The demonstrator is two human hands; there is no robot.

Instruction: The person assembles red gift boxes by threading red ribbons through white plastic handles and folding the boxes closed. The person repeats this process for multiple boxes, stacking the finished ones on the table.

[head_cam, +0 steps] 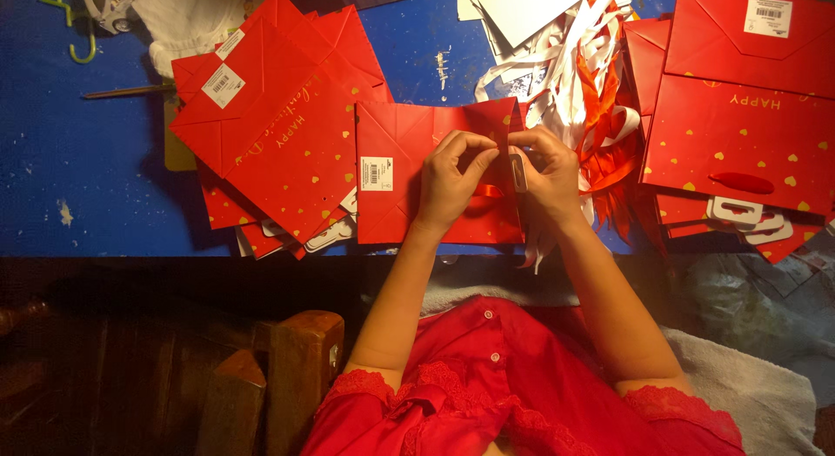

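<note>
Both our hands, left hand (452,179) and right hand (548,173), pinch together at the flat red paper bag's (396,191) edge, gripping its orange ribbon handle (487,191) to steady it on the blue table (78,151).

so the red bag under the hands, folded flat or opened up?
Folded flat. The red paper bag lies flat on the blue table, creases showing; both hands, left hand and right hand, work at its right edge.
</note>
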